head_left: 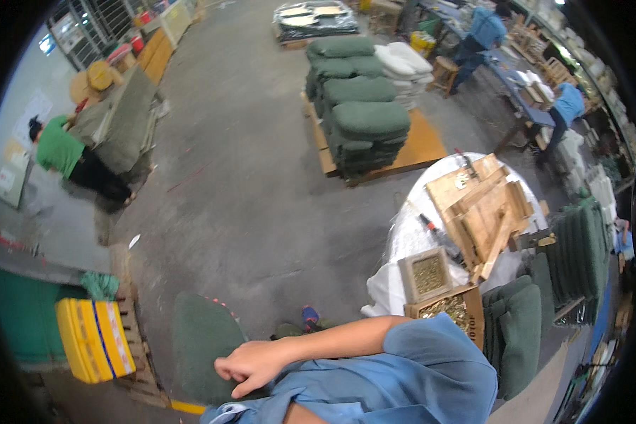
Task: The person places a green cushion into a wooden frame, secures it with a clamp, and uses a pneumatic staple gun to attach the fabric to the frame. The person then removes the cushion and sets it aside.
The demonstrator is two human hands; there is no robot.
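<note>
Covering part of the right side of a green cushion [196, 346] is the person's right hand [256, 362]. Its fingers are bent, and the thumb sticks out apart from them. I cannot tell if they pinch the cushion or are just over it. The left hand is out of view, so I cannot tell how its fingers are. The cushion is low down, close to the person's blue shirt [431, 374].

Just to the right of the cushion is a blue shoe [309, 316]. To the left of the cushion is a wooden pallet [136, 339], and a yellow box [85, 343] with a blue stripe is there too. Farther to the right of the cushion is a white sheet [385, 286] with wooden boards [484, 219] on it. Near the boards, also right of the cushion, are a grey tray [405, 278] and a wooden box [475, 321], both with lots of small gold bits inside. Well past the cushion, ahead and to the right, is a big green pile [371, 120] of soft pads. Ahead and to the left of the cushion, a person in a green top [60, 148] bends over
</note>
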